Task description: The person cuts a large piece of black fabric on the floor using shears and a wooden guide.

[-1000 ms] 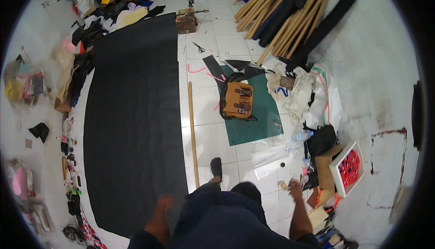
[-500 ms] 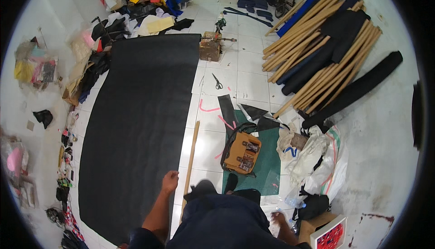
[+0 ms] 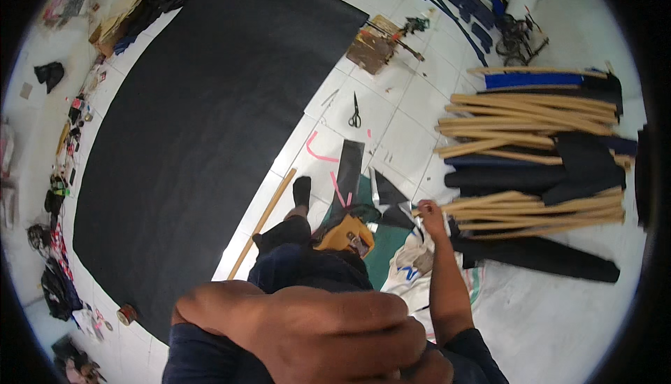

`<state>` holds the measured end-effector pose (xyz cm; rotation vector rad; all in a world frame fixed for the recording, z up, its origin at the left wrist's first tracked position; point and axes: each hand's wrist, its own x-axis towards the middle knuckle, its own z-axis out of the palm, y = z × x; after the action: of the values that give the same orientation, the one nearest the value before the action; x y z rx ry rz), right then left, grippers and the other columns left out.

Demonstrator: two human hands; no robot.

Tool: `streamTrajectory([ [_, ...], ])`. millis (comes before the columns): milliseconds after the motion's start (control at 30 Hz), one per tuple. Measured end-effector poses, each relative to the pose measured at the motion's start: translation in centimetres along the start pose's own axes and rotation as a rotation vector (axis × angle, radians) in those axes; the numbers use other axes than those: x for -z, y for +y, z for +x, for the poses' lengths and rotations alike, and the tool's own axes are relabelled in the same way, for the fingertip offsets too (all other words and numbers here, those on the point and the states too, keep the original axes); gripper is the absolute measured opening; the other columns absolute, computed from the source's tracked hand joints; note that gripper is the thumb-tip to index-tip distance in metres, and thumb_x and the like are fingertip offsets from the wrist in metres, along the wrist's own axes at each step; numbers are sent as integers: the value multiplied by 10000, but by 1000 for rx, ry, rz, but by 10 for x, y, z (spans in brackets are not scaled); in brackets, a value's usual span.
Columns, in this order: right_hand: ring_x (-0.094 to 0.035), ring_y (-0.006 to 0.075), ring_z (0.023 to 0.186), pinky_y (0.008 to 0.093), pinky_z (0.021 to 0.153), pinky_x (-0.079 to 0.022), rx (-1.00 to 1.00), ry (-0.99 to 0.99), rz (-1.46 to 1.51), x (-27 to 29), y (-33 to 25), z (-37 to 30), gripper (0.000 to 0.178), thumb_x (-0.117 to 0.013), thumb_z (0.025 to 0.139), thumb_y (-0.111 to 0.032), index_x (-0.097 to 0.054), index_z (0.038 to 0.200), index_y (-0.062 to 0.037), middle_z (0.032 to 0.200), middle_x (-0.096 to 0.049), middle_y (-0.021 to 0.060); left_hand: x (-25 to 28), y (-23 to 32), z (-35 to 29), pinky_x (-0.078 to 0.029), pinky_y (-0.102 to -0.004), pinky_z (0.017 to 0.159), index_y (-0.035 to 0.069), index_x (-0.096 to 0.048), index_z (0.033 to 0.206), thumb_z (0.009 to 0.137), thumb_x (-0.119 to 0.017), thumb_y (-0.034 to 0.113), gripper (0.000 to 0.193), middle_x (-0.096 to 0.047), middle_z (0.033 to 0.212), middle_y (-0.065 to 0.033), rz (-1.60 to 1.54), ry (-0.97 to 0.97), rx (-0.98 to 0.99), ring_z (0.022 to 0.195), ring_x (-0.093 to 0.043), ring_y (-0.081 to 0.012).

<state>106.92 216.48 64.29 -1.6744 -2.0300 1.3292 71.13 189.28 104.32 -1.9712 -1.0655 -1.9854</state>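
Observation:
Very close in front of me, my left hand (image 3: pixel 342 335) is raised across the lower middle, knuckles up and fingers curled together; whatever they may hold is hidden. My right hand (image 3: pixel 432 219) reaches forward with bent fingers, in line with the near end of a brown tube (image 3: pixel 482 205) in the stack. Whether it touches that tube cannot be made out. Below the hand lies a pale cloth bundle (image 3: pixel 412 258). A tan bag (image 3: pixel 346 236) with dark trim, partly hidden by my body, rests on a green mat (image 3: pixel 383 244).
A wide black sheet (image 3: pixel 203 118) covers the floor at left, with a single tube (image 3: pixel 262 223) along its edge. Scissors (image 3: pixel 356 111), pink strips (image 3: pixel 321 150) and black scraps (image 3: pixel 349 164) lie ahead. A block-mounted tool (image 3: pixel 374 45) stands at the sheet's corner. A black roll (image 3: pixel 538 254) lies right.
My view has turned toward the right. My left hand has risen from over the black sheet to close before me. My right hand has swung forward from beside my body.

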Motion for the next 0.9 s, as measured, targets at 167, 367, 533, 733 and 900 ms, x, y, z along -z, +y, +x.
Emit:
streamTrajectory([
  [167,-662,307,1022,403,878,-505,22,-318,-217,-63,-67,79,397,-633,918,-370,-671,1073,-6,1067,-697,188,30,-85,59,-419,-286,490,159,-611,847,633,-687,209,232,-620,825,-46,303,15,329,583,-520,-175],
  [367,-687,220,893,338,790,-531,-86,-404,-202,-84,-119,190,414,-658,909,-370,-679,1074,9,991,-709,161,54,-168,99,-487,-321,589,122,-674,895,743,-733,130,164,-672,908,-65,535,-89,534,679,-610,-215],
  [533,-700,269,852,380,819,-538,-74,-617,-572,-100,-115,338,377,-671,883,-386,-701,1021,-36,905,-722,160,76,-332,60,-495,-341,632,64,-571,863,715,-642,3,176,-640,901,-103,486,-77,669,726,-643,-228],
  [733,-676,342,980,448,856,-523,272,-768,-852,-219,-123,543,438,-577,918,-461,-701,1020,-53,1004,-708,173,18,-478,-221,-499,-333,721,32,-591,1020,828,-667,30,206,-617,972,-106,544,434,1647,864,-615,-214],
  [900,-649,392,962,472,875,-508,337,-750,-726,-332,-97,676,402,-579,907,-425,-683,1018,-53,991,-688,184,-61,-524,-504,-507,-428,826,15,-606,1080,805,-686,117,304,-638,1027,-193,582,164,1932,950,-626,-356],
])
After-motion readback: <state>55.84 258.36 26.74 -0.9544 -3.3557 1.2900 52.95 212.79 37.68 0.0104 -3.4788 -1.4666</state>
